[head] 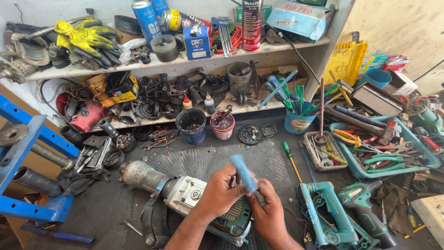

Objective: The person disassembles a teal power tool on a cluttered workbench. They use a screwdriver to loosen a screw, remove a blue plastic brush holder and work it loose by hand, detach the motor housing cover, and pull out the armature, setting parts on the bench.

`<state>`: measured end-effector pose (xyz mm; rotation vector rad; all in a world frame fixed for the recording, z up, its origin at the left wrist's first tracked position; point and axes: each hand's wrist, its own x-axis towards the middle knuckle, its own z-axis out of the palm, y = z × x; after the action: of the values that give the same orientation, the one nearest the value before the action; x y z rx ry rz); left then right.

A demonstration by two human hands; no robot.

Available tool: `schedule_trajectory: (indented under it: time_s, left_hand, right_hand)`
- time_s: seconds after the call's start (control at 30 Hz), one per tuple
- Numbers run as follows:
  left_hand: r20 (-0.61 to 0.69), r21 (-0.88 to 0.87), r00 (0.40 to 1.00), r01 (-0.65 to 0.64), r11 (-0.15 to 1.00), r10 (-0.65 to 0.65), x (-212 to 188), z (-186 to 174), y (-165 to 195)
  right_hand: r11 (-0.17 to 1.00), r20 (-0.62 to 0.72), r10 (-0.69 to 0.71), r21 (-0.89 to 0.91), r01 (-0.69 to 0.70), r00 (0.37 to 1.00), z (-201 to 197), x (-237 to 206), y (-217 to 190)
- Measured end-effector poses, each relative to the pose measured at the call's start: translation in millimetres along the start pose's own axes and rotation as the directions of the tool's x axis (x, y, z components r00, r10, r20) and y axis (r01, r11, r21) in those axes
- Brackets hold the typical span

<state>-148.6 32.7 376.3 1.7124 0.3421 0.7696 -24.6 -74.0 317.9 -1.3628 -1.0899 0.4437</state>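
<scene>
A large power tool [185, 194] with a grey metal nose and a green motor housing lies on a black ribbed mat [217, 159] in front of me. My left hand [221, 192] rests on the top of its housing, fingers curled. My right hand [266, 208] grips a screwdriver with a light blue handle [243, 172], held upright over the housing. The screwdriver tip is hidden behind my fingers. Both hands touch each other above the tool's rear end.
A teal tool housing [326, 210] and a green drill [367, 203] lie to the right. Behind are a green-handled screwdriver [290, 159], a dark cup [191, 125], a red cup [223, 125], trays of hand tools [384, 148] and cluttered shelves. A blue metal frame [27, 153] stands at left.
</scene>
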Motion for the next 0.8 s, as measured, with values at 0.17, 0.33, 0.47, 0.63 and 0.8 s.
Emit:
schedule_trajectory:
  time_s: [0.17, 0.33, 0.47, 0.63, 0.8]
  left_hand:
    - [0.014, 0.057, 0.993, -0.122, 0.991, 0.121, -1.1, -0.9, 3.3]
    - [-0.022, 0.173, 1.0, -0.011, 0.985, 0.015, -0.6, -0.9, 5.4]
    - [0.016, 0.007, 1.0, -0.005, 1.0, 0.004, -2.7, -0.8, 5.7]
    - [-0.016, 0.113, 0.995, -0.093, 0.989, 0.095, -3.3, 1.2, 1.6]
    - [-0.098, 0.261, 0.994, -0.028, 0.965, 0.056, -3.1, 1.6, -3.5]
  right_hand:
    - [0.993, -0.015, -0.098, 0.071, 0.099, 0.995, 1.2, -0.9, -2.1]
    - [0.997, -0.028, 0.038, -0.061, -0.04, 0.999, 1.0, -3.0, 0.8]
    - [0.999, -0.004, 0.023, 0.037, -0.022, 1.0, 0.8, -3.0, -1.3]
    - [0.998, -0.056, -0.05, -0.05, 0.048, 0.997, -2.4, 0.2, -9.4]
    - [0.995, -0.048, 0.019, -0.098, -0.024, 0.999, -6.9, 0.9, -12.5]
